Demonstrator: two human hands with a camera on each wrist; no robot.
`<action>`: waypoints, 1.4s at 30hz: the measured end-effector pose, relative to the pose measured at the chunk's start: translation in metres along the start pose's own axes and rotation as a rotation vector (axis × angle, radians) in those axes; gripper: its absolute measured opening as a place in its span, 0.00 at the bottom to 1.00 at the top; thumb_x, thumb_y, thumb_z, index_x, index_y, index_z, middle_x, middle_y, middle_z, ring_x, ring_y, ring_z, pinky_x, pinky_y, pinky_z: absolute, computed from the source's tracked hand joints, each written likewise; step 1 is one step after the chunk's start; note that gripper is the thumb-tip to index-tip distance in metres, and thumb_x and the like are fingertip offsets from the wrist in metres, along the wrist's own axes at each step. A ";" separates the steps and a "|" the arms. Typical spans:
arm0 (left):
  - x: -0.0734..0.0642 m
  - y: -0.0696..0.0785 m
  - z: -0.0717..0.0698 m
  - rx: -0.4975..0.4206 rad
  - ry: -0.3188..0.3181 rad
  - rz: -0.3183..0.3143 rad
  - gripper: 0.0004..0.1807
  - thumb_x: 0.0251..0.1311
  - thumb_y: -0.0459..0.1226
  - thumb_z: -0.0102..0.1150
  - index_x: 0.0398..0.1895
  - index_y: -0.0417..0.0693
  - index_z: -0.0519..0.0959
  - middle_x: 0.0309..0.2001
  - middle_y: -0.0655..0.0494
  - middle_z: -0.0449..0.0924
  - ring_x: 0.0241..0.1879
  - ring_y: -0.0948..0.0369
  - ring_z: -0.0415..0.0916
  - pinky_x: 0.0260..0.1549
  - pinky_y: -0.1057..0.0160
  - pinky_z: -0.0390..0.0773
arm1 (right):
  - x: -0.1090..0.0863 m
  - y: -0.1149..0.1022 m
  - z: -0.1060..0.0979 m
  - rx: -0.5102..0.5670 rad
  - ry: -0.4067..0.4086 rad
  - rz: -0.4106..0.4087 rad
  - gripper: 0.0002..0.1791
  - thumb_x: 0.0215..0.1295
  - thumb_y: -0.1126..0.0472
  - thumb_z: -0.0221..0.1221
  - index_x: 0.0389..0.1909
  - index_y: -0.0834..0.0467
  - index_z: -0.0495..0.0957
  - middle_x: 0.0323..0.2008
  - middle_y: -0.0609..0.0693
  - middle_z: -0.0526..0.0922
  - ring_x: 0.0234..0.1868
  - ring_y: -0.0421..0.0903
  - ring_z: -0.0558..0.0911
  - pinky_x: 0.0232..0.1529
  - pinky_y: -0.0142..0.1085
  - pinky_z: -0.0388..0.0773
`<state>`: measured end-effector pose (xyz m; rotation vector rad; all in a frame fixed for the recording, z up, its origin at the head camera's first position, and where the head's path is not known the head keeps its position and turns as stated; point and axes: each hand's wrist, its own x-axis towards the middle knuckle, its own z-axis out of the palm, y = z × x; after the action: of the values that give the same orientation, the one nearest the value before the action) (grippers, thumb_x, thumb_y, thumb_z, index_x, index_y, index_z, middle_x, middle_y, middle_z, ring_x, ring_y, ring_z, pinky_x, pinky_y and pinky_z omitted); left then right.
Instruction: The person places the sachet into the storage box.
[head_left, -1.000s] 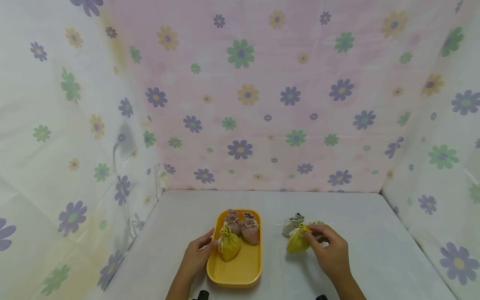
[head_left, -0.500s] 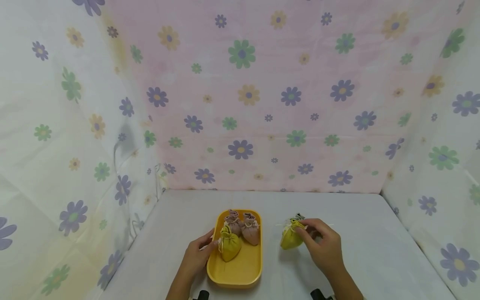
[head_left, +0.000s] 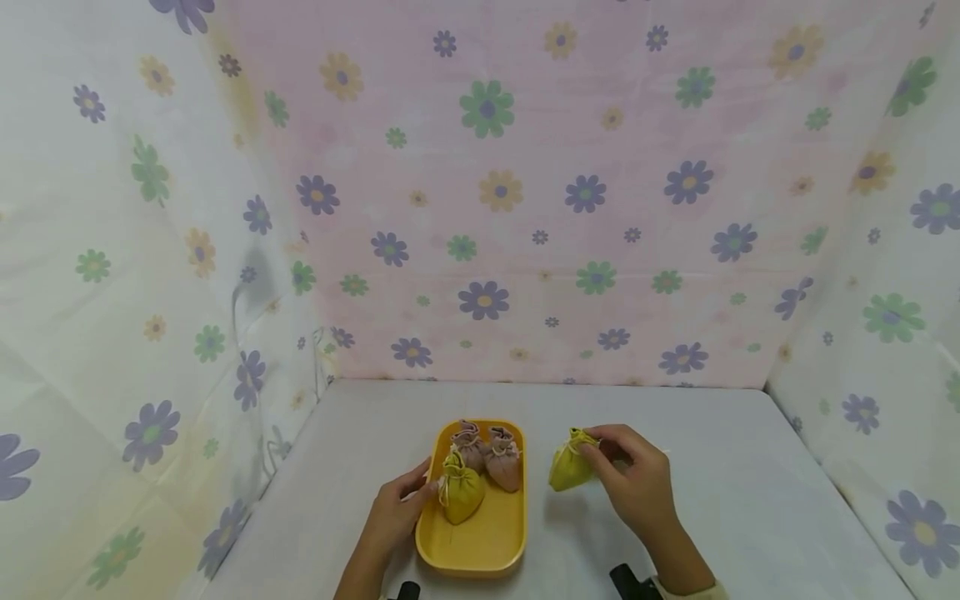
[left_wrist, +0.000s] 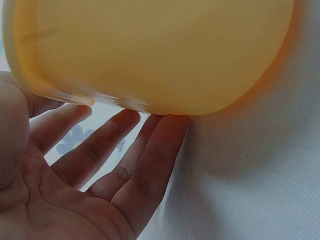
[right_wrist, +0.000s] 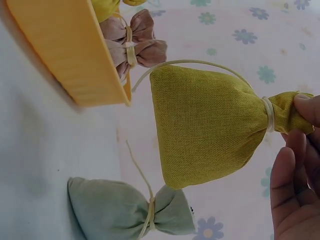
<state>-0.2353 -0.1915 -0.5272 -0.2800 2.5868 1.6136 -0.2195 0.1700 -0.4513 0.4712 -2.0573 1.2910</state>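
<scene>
My right hand (head_left: 637, 479) pinches the gathered neck of a yellow-green drawstring pouch (head_left: 570, 467) and holds it above the table, right of a yellow tray (head_left: 472, 554). In the right wrist view this pouch (right_wrist: 210, 125) hangs between thumb and fingers, its cord tied round the neck. My left hand (head_left: 393, 508) grips the tray's left side, thumb at the rim and fingers against the outer wall (left_wrist: 150, 50). Inside the tray lie another yellow-green pouch (head_left: 461, 497) and two dusty-pink pouches (head_left: 502, 468) at the far end.
A pale grey-green pouch (right_wrist: 110, 207) rests on the white table (head_left: 750, 500), mostly hidden behind my right hand in the head view. Flower-printed cloth (head_left: 540, 208) encloses the table at the back and both sides.
My right hand has carried the yellow-green pouch leftward and slightly up, towards the tray, now covering the grey-green pouches behind it. My left hand and the tray stay in place.
</scene>
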 end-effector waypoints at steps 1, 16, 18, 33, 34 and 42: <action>0.000 0.000 0.000 0.000 0.001 -0.002 0.31 0.66 0.56 0.66 0.72 0.64 0.76 0.69 0.44 0.77 0.69 0.41 0.72 0.59 0.45 0.82 | 0.001 -0.001 0.001 0.007 -0.005 0.004 0.10 0.61 0.66 0.73 0.42 0.53 0.88 0.36 0.45 0.87 0.29 0.37 0.82 0.29 0.24 0.81; 0.000 0.002 0.000 0.008 0.006 -0.011 0.31 0.66 0.55 0.66 0.72 0.65 0.75 0.68 0.43 0.77 0.69 0.40 0.72 0.60 0.43 0.81 | 0.010 -0.013 0.020 0.075 -0.044 0.000 0.12 0.61 0.64 0.73 0.45 0.52 0.87 0.41 0.47 0.88 0.36 0.40 0.85 0.37 0.25 0.85; 0.000 0.002 0.000 0.010 0.009 -0.016 0.31 0.66 0.55 0.66 0.72 0.65 0.76 0.69 0.43 0.77 0.69 0.40 0.72 0.60 0.43 0.81 | 0.011 -0.015 0.023 0.058 -0.042 -0.004 0.12 0.61 0.63 0.73 0.45 0.50 0.88 0.42 0.46 0.88 0.36 0.40 0.86 0.37 0.25 0.85; 0.000 0.001 0.001 -0.009 -0.005 -0.001 0.31 0.66 0.55 0.66 0.72 0.64 0.75 0.68 0.42 0.77 0.69 0.40 0.72 0.57 0.47 0.84 | 0.018 -0.022 0.035 0.069 -0.116 0.038 0.09 0.65 0.61 0.71 0.44 0.48 0.88 0.42 0.42 0.88 0.40 0.39 0.88 0.39 0.30 0.88; 0.000 0.001 0.000 -0.008 -0.006 0.000 0.31 0.67 0.55 0.66 0.72 0.64 0.75 0.68 0.42 0.77 0.69 0.40 0.72 0.57 0.47 0.84 | 0.019 -0.022 0.036 0.072 -0.123 0.043 0.09 0.65 0.60 0.71 0.44 0.48 0.88 0.42 0.41 0.88 0.41 0.39 0.88 0.39 0.30 0.88; -0.001 0.002 0.000 -0.017 -0.010 -0.004 0.31 0.66 0.54 0.66 0.72 0.64 0.75 0.67 0.42 0.79 0.69 0.40 0.72 0.57 0.47 0.84 | 0.021 -0.026 0.047 0.118 -0.149 0.064 0.10 0.65 0.61 0.71 0.44 0.44 0.87 0.42 0.37 0.87 0.41 0.39 0.88 0.38 0.32 0.88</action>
<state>-0.2342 -0.1908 -0.5255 -0.2766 2.5646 1.6321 -0.2344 0.1176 -0.4340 0.5740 -2.1417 1.4604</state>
